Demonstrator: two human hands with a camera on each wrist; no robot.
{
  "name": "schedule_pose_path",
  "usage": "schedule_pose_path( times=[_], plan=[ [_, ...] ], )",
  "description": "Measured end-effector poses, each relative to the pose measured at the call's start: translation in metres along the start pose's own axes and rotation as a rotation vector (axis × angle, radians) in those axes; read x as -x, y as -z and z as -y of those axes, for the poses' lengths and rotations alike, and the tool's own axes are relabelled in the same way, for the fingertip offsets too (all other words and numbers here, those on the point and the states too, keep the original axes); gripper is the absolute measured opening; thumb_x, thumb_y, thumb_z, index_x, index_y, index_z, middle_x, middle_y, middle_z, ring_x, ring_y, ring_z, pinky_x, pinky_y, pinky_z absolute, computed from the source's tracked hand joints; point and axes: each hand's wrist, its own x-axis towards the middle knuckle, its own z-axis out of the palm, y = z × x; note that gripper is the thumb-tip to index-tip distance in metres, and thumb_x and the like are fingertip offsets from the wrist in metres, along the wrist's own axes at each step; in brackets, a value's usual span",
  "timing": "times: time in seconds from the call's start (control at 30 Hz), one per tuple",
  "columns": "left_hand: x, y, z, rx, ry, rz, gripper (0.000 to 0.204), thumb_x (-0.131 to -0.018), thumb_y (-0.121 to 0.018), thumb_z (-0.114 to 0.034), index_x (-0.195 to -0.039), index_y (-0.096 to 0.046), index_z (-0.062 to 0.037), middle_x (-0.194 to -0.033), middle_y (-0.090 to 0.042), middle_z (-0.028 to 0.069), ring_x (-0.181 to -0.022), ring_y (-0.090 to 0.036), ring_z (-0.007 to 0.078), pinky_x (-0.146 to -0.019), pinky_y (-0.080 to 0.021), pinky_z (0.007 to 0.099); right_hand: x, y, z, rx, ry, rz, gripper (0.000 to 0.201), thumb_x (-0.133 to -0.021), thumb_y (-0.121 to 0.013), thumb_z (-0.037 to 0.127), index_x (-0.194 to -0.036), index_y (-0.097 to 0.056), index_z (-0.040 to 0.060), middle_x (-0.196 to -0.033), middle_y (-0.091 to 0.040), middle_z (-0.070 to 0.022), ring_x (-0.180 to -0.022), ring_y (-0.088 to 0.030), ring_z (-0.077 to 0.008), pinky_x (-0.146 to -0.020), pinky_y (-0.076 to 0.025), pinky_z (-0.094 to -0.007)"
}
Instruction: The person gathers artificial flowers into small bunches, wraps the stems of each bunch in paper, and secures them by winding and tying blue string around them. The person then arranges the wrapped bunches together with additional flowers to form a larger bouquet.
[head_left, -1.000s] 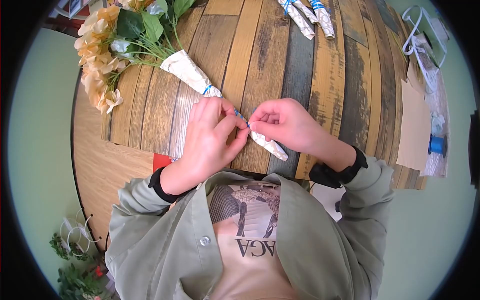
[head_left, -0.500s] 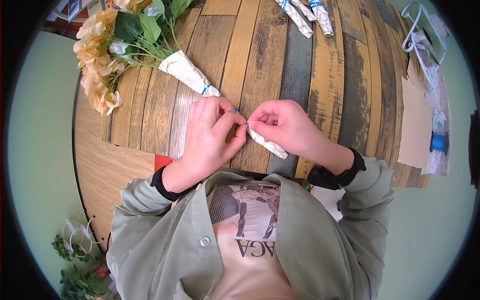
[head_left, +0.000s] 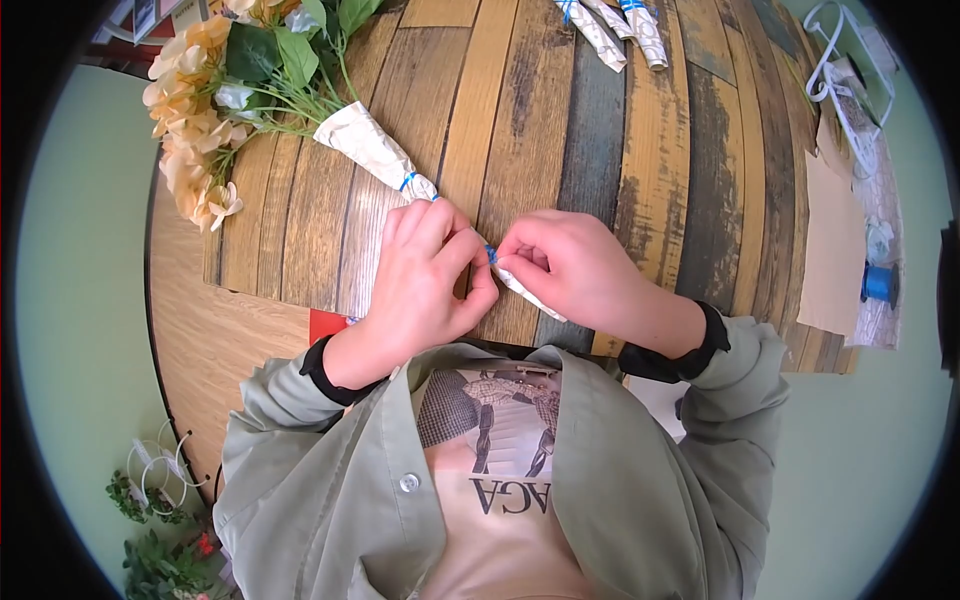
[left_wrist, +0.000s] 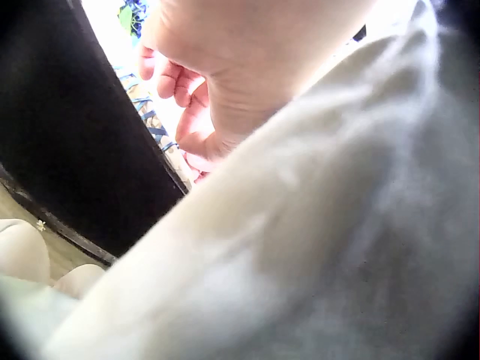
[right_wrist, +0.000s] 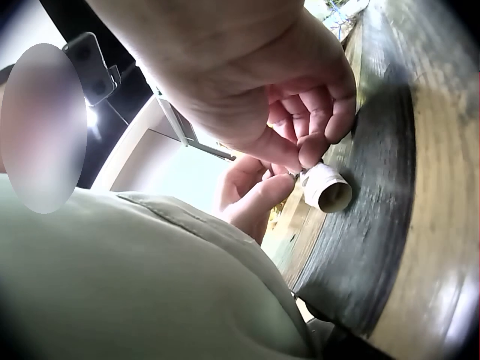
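Observation:
A bouquet of peach flowers (head_left: 195,130) lies slanting across the table, its stems in a patterned white paper wrap (head_left: 362,143). Blue ribbon (head_left: 490,254) winds round the narrow part of the wrap, crisscrossing it in the left wrist view. With thumb and fingertips, my left hand (head_left: 425,268) pinches the ribbon at the wrap and hides part of it. Close beside it, my right hand (head_left: 580,262) pinches the ribbon on the lower part. The open, rolled end of the paper (right_wrist: 324,186) shows just past the right fingertips in the right wrist view.
Other paper rolls (head_left: 610,35) tied with blue ribbon lie at the table's far edge. On the right are brown paper (head_left: 832,245), a blue ribbon spool (head_left: 879,284) and a white wire frame (head_left: 822,75). The wooden table (head_left: 660,230) ends right before my body.
My right hand has shifted slightly down and covers more of the wrap's tail. More blue ribbon shows between the hands. The left hand stays nearly in place.

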Motion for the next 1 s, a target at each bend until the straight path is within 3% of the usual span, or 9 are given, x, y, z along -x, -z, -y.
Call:
schedule_pose_path(
  times=[0.47,0.77,0.83,0.87,0.93,1.0],
  plan=[
    [0.005,-0.002,0.010,-0.024,0.007,0.044,0.016,-0.062,-0.066,-0.006,-0.074,-0.055,-0.0073,-0.084,-0.048,0.0088,-0.082,-0.047,0.0281,-0.073,-0.036,0.0375,-0.001,0.004,-0.002,0.160,0.014,-0.007,0.005,-0.074,-0.058,0.008,-0.076,-0.055,0.0037,-0.071,-0.056,-0.0111,-0.067,-0.057,-0.0310,-0.057,-0.045,-0.0406],
    [-0.001,0.001,0.008,0.029,-0.044,0.007,0.019,-0.070,-0.072,-0.016,-0.081,-0.060,-0.0081,-0.083,-0.051,0.0055,-0.081,-0.049,0.0254,-0.074,-0.036,0.0368,-0.004,0.020,-0.001,-0.028,0.034,0.110,0.012,-0.078,-0.064,0.013,-0.082,-0.059,0.0027,-0.071,-0.058,-0.0109,-0.064,-0.057,-0.0289,-0.056,-0.044,-0.0368],
    [-0.002,0.001,0.008,0.025,-0.053,0.014,0.017,-0.070,-0.072,-0.015,-0.081,-0.060,-0.0083,-0.082,-0.051,0.0054,-0.081,-0.049,0.0250,-0.074,-0.036,0.0368,-0.008,0.023,0.002,-0.088,-0.152,0.069,0.013,-0.078,-0.065,0.014,-0.080,-0.060,0.0022,-0.069,-0.058,-0.0121,-0.062,-0.057,-0.0288,-0.056,-0.044,-0.0366],
    [-0.002,0.001,0.008,0.020,-0.058,0.022,0.016,-0.071,-0.071,-0.014,-0.081,-0.060,-0.0084,-0.082,-0.051,0.0052,-0.081,-0.049,0.0247,-0.074,-0.036,0.0367,-0.007,0.020,0.000,-0.089,-0.155,0.065,0.013,-0.078,-0.065,0.014,-0.080,-0.060,0.0022,-0.069,-0.058,-0.0121,-0.062,-0.057,-0.0288,-0.056,-0.044,-0.0366],
    [-0.003,0.001,0.008,0.017,-0.058,0.025,0.015,-0.071,-0.071,-0.014,-0.080,-0.061,-0.0086,-0.082,-0.051,0.0050,-0.082,-0.049,0.0245,-0.074,-0.036,0.0366,-0.008,0.012,-0.006,-0.127,0.013,0.010,0.012,-0.079,-0.064,0.014,-0.078,-0.060,0.0020,-0.067,-0.057,-0.0134,-0.062,-0.058,-0.0291,-0.056,-0.044,-0.0377],
    [-0.003,0.002,0.007,0.012,-0.053,0.025,0.014,-0.071,-0.071,-0.014,-0.079,-0.061,-0.0088,-0.082,-0.051,0.0048,-0.082,-0.049,0.0244,-0.074,-0.036,0.0365,-0.008,0.013,-0.005,-0.101,0.017,0.055,0.012,-0.079,-0.064,0.013,-0.079,-0.060,0.0020,-0.068,-0.057,-0.0136,-0.063,-0.058,-0.0296,-0.057,-0.044,-0.0381]
  ],
)
